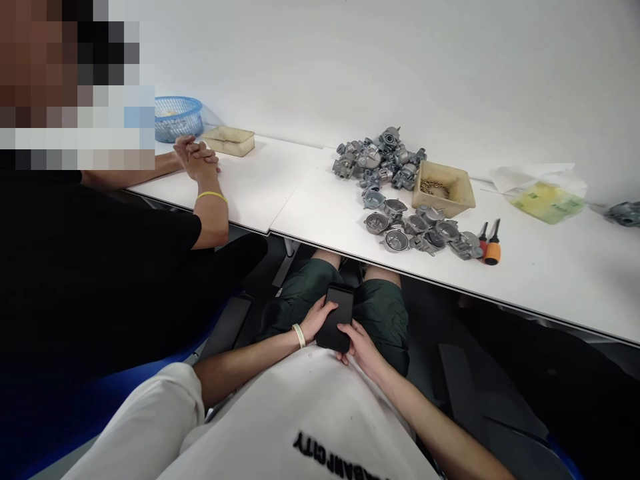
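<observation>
A dark smartphone (336, 327) rests upright over my lap, its screen black. My left hand (315, 320) grips its left side, the thumb lying on the screen. On the opposite edge, my right hand (361, 343) closes round the phone with its thumb also on the glass. The fingers behind the phone are mostly hidden. Beyond my knees, several grey metal carburetors (377, 160) are heaped on the white table (310, 200). Nearer the edge lie several open carburetor bodies (397, 240), their round cavities facing up.
A cream bin (463, 190) holds small brass parts. Beside the carburetors lie an orange-handled screwdriver (493, 252) and a red-handled one. A plastic bag (547, 200) is at the right. On the left, a co-worker's clasped hands (197, 159) rest near a blue basket (187, 123) and a shallow tray (233, 141).
</observation>
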A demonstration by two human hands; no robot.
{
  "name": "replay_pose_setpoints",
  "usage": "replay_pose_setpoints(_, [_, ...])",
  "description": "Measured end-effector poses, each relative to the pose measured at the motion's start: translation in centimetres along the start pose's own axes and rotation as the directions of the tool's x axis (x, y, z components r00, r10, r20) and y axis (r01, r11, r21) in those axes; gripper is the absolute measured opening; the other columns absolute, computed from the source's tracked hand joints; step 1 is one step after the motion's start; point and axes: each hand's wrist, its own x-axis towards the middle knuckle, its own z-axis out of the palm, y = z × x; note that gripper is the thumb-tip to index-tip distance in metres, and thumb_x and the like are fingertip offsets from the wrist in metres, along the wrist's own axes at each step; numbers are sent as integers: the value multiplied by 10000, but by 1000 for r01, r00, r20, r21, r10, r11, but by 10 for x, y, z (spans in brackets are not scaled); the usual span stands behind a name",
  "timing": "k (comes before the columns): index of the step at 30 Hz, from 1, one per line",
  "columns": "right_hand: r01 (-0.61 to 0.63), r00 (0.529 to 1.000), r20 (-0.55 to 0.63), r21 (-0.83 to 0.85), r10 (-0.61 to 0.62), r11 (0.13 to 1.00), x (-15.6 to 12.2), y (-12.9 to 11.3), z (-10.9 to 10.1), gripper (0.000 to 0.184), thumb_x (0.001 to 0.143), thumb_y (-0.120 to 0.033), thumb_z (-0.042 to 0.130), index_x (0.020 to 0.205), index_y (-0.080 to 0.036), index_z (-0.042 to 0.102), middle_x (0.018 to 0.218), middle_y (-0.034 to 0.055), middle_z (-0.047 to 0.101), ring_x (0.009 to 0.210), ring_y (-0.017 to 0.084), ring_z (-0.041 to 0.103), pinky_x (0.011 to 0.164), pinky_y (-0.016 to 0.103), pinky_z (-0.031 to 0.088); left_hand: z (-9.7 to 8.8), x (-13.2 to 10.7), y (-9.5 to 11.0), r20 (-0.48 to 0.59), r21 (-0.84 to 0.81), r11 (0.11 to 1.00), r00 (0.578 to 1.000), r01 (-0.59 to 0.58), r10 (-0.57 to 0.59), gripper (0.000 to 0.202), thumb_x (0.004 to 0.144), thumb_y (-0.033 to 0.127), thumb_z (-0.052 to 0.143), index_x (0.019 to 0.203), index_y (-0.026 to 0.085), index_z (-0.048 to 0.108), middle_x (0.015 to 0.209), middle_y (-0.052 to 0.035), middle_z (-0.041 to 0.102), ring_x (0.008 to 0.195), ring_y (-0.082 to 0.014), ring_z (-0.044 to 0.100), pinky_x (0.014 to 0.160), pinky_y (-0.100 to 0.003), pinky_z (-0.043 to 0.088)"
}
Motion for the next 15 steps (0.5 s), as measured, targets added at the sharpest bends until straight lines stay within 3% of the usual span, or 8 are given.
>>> replay_pose_setpoints(7, [-22,1000,-12,-2,22,1000,-1,-1,0,294,779,-392,671,990,-218,563,594,-33,628,382,146,544,319,232,342,1,1,1,-18,-22,999,999,41,-41,291,819,354,543,963,181,728,887,38,700,948,-202,621,859,-295,412])
replay_pose_setpoints(11, [-28,1000,-9,-3,28,1000,-2,-3,0,287,787,-400,665,986,-214,572,605,-27,630,386,144,547,318,229,333,2,-1,5,-35,-52,997,998,52,-54,412,899,449,436,995,177,729,932,13,700,1010,-216,619,881,-311,427])
replay_pose_setpoints(15, [-28,1000,-7,-3,28,1000,-2,-3,0,307,787,-405,675,1012,-221,576,626,-32,630,398,143,555,324,229,339,1,-4,7,-20,-52,998,999,36,-37,362,867,457,482,968,192,707,945,-10,717,917,-196,627,846,-298,465])
